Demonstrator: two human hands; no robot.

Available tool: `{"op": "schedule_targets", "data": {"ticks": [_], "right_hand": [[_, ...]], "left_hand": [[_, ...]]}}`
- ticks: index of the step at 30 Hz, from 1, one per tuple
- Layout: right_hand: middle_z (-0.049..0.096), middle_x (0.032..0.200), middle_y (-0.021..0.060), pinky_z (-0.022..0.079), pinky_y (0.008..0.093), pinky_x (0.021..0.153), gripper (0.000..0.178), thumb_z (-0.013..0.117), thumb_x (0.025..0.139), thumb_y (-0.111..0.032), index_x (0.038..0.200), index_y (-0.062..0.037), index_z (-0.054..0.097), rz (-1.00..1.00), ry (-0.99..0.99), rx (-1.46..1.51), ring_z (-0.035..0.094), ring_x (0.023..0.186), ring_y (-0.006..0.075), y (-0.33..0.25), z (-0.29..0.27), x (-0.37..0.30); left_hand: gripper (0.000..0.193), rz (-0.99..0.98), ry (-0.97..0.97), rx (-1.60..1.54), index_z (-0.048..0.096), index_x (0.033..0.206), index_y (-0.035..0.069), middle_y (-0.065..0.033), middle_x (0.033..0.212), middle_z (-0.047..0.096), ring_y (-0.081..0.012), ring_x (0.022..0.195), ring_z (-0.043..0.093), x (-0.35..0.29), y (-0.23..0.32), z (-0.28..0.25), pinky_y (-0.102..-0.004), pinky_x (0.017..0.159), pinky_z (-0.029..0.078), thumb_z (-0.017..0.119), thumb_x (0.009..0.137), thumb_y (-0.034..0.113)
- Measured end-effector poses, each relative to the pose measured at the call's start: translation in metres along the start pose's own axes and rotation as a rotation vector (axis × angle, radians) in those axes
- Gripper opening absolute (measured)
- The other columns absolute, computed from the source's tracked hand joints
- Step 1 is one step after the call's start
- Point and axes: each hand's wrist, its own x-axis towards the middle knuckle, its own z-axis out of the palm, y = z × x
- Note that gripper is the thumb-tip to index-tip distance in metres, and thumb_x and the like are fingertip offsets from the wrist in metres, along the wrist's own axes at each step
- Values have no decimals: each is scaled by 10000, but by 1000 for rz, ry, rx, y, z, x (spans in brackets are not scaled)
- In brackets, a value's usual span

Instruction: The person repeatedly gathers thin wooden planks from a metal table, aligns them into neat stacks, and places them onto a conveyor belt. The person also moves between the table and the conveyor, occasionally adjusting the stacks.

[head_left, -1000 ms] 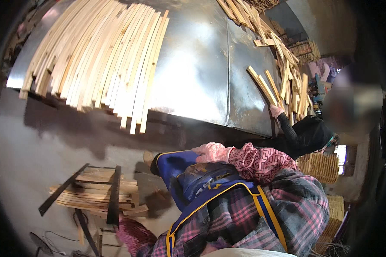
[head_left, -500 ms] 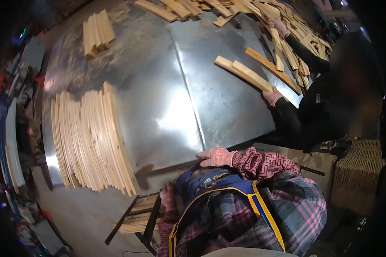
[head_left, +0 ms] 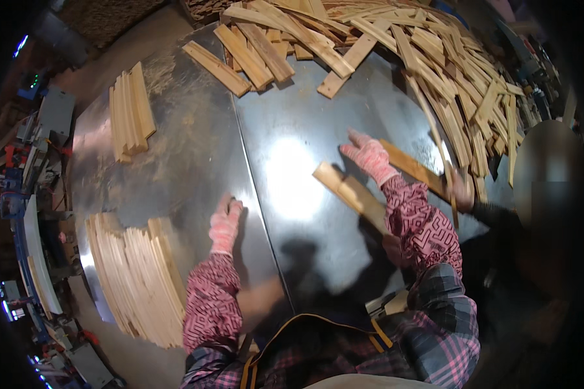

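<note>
We hold both gloved hands out over the metal worktop (head_left: pixel 188 175), one on each side of its seam; our left hand (head_left: pixel 225 225) is stretched out with its fingers near one another, to the left of the seam, and we cannot tell whether it touches the metal; our right hand (head_left: pixel 368 155) has its fingers spread, just beside the upper end of a brown plank (head_left: pixel 414 170), and we cannot tell whether the two touch; a light pair of planks (head_left: pixel 350 196) lies slantwise just below that hand, its lower end running behind our right sleeve (head_left: pixel 422 227); a co-worker's hand (head_left: pixel 392 249) shows near that end, partly covered, its grip unclear to us; the co-worker's other hand (head_left: pixel 459 191), blurred, is at the brown plank's lower end; farther off we see a jumbled pile (head_left: pixel 448 78) along the far right, with short boards (head_left: pixel 243 58) strewn at the far edge; on our left, a close row of slats (head_left: pixel 133 285) lies near our left sleeve (head_left: pixel 214 301), and a small bundle (head_left: pixel 132 117) lies beyond it.
</note>
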Motion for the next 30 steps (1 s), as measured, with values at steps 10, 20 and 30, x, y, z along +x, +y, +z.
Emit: {"op": "schedule_targets", "data": {"ticks": [10, 20, 30], "right_hand": [[535, 1347, 215, 453, 465, 1016, 890, 734, 770, -473, 1493, -150, 326, 231, 240, -607, 537, 1239, 373, -3, -5, 285], [715, 949, 171, 540, 417, 737, 470, 717, 862, -370, 1213, -70, 627, -451, 577, -629, 694, 861, 306, -12, -20, 387], [698, 1031, 211, 501, 431, 877, 450, 622, 893, -419, 1084, -16, 684, 345, 415, 412, 659, 1017, 350, 29, 9, 261]], "left_hand": [[924, 238, 187, 73, 341, 1465, -77, -342, 1418, 456, -437, 1346, 435, 347, 127, 45, -412, 1116, 335, 568, 887, 607], [807, 493, -200, -479, 250, 1555, 52, -135, 1504, 436, -250, 1303, 502, 499, 203, 25, -332, 1069, 401, 668, 904, 283], [768, 920, -119, 391, 429, 1463, 109, -203, 1387, 540, -338, 1254, 554, 258, 256, 147, -388, 1070, 436, 753, 796, 312]]}}
